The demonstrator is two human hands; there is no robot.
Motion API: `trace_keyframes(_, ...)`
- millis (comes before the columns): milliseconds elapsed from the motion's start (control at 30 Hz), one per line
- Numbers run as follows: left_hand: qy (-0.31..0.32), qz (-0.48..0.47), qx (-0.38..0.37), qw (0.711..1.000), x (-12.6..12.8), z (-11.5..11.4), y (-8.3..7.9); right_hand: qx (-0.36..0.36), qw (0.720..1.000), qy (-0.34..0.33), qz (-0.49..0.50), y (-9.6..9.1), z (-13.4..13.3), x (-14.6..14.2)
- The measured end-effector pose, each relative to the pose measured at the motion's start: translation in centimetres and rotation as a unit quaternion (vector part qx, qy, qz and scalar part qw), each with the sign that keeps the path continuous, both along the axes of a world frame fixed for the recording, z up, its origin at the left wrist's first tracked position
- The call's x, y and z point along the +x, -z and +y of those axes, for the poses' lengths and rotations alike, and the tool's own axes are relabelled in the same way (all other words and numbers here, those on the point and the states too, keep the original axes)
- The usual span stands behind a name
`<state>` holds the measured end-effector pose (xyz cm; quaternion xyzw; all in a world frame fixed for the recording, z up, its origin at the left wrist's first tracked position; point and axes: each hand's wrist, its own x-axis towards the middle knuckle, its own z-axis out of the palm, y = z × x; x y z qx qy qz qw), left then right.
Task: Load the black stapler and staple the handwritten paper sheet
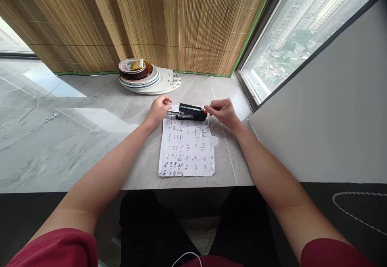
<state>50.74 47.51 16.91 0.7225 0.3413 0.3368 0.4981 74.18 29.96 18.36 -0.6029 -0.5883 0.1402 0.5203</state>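
A sheet of handwritten paper point(186, 148) lies on the grey marble sill. Across its far edge rests a black stapler point(191, 111) with an orange tip at its right end. My left hand point(159, 109) is curled, its fingertips pinching the stapler's metal left end at the paper's top left corner. My right hand point(223, 110) is closed in a pinch at the orange right end of the stapler.
A stack of plates point(142, 78) stands at the back against a bamboo blind point(169, 21). A window point(296, 29) runs along the right, and a grey wall point(332, 109) juts in at the right. The sill's front edge point(90, 190) lies near my lap.
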Motion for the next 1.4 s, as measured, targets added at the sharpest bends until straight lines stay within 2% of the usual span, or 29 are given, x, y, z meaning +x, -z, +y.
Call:
trace_keyframes(100,0.000,0.002,0.004,1.000,0.0,0.1,0.1,0.034,0.998,0.049,0.033,-0.1,0.2,-0.6)
trace_keyframes(167,-0.001,0.005,0.007,1.000,0.0,0.1,0.1,0.046,0.997,0.054,0.010,-0.2,0.5,-1.2)
trace_keyframes(300,-0.003,0.009,0.018,1.000,0.1,0.0,0.1,-0.001,0.993,-0.025,-0.115,0.2,1.4,-2.8)
trace_keyframes(400,-0.002,0.007,0.018,1.000,0.0,0.0,0.1,-0.014,0.988,-0.039,-0.147,0.8,1.7,-3.6)
trace_keyframes(500,-0.008,-0.014,0.020,1.000,-0.1,-0.1,-0.1,0.017,0.987,-0.004,-0.158,1.0,1.6,-3.7)
trace_keyframes(600,-0.007,-0.055,0.019,0.998,-0.3,-0.5,-0.6,0.079,0.977,0.049,-0.193,0.8,1.2,-3.4)
trace_keyframes(700,0.025,-0.092,-0.016,0.995,-0.3,-1.2,-1.0,0.125,0.958,0.089,-0.242,0.8,0.9,-3.1)
trace_keyframes(767,0.075,-0.101,-0.059,0.990,-0.2,-1.7,-1.2,0.136,0.942,0.097,-0.291,1.0,0.8,-3.1)
trace_keyframes(867,0.153,-0.101,-0.123,0.975,0.0,-2.1,-1.3,0.131,0.917,0.091,-0.367,1.4,0.7,-3.2)
trace_keyframes(933,0.176,-0.108,-0.157,0.966,0.1,-2.2,-1.2,0.129,0.900,0.072,-0.410,1.5,0.6,-3.3)
trace_keyframes(1100,0.197,-0.129,-0.213,0.948,0.0,-1.8,-0.8,0.149,0.868,0.044,-0.471,1.5,0.6,-3.4)
trace_keyframes(1400,0.189,-0.154,-0.267,0.932,-0.2,-1.5,-1.1,0.149,0.866,0.033,-0.475,1.3,0.4,-3.6)
